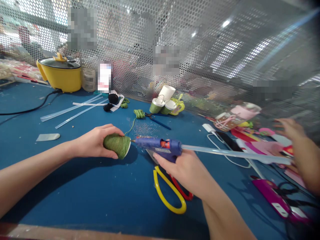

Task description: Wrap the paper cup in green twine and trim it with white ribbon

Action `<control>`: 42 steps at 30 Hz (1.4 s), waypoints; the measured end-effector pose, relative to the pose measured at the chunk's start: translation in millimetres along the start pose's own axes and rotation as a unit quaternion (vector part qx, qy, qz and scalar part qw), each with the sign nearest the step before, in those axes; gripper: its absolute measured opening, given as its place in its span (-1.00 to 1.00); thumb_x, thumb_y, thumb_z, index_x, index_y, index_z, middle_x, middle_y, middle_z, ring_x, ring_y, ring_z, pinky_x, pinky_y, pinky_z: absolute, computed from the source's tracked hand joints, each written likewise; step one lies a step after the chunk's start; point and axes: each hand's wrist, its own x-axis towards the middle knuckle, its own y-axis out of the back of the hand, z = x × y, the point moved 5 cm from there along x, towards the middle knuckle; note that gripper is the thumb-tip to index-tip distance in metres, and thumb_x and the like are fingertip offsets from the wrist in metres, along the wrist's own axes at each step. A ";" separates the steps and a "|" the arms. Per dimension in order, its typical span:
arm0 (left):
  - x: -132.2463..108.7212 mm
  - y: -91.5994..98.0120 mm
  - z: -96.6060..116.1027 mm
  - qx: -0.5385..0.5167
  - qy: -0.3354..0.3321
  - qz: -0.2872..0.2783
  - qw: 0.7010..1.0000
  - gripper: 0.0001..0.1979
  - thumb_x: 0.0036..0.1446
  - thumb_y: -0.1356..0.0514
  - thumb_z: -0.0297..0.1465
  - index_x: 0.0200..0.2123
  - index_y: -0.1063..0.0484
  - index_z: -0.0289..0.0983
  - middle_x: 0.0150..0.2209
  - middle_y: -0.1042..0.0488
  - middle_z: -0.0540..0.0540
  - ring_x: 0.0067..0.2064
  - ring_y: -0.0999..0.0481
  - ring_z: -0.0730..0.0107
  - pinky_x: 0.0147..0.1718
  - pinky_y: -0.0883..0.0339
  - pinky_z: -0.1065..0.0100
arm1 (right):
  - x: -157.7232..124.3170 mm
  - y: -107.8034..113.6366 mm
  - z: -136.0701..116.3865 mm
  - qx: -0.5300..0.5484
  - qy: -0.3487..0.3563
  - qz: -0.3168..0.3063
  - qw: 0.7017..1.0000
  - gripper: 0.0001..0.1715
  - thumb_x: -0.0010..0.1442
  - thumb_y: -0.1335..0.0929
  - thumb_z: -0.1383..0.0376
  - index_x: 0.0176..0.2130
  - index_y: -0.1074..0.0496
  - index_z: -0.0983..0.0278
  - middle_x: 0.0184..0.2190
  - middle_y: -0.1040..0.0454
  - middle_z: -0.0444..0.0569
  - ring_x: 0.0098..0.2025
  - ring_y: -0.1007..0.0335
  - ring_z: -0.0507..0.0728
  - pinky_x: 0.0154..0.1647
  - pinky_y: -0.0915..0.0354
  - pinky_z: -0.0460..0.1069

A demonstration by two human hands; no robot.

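My left hand is wrapped round a paper cup covered in green yarn, tipped on its side with its white rim to the right. A strand of yarn runs from it to a small green yarn bundle on the table. In my right hand is a blue hot glue gun, its nozzle at the cup's rim; whether it touches I cannot tell. A long clear glue stick sticks out of its back. Scissors with yellow and red handles lie partly under my right hand.
Blue-handled pliers and several cups stand or lie behind. Clear glue sticks, black yarn balls and a yellow electric pot are back left. At right are a purple power strip, cables, a phone and another person's hand.
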 end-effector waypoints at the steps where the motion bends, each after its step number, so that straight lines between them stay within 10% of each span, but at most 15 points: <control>1: -0.1 -0.1 0.1 0.000 0.000 -0.001 1.000 -0.48 -0.12 -0.27 -0.18 -0.09 -0.28 -0.25 -0.14 -0.37 -0.11 -0.14 -0.38 0.24 -0.19 -0.26 0.31 | 0.0 -0.2 0.4 -0.002 -0.003 0.001 1.000 -0.77 0.09 -0.25 0.22 -0.48 -0.40 0.28 -0.60 -0.44 -0.11 -0.54 -0.33 0.07 -0.47 -0.28 -0.05; 42: 0.9 0.9 -3.7 0.001 0.021 0.003 1.000 -0.50 -0.11 -0.26 -0.17 -0.10 -0.27 -0.23 -0.15 -0.37 -0.10 -0.15 -0.39 0.25 -0.20 -0.26 0.31 | -5.0 -2.2 2.3 0.002 0.030 -0.009 1.000 -0.82 0.08 -0.28 0.24 -0.43 -0.44 0.25 -0.50 -0.51 -0.12 -0.48 -0.40 0.09 -0.45 -0.32 -0.06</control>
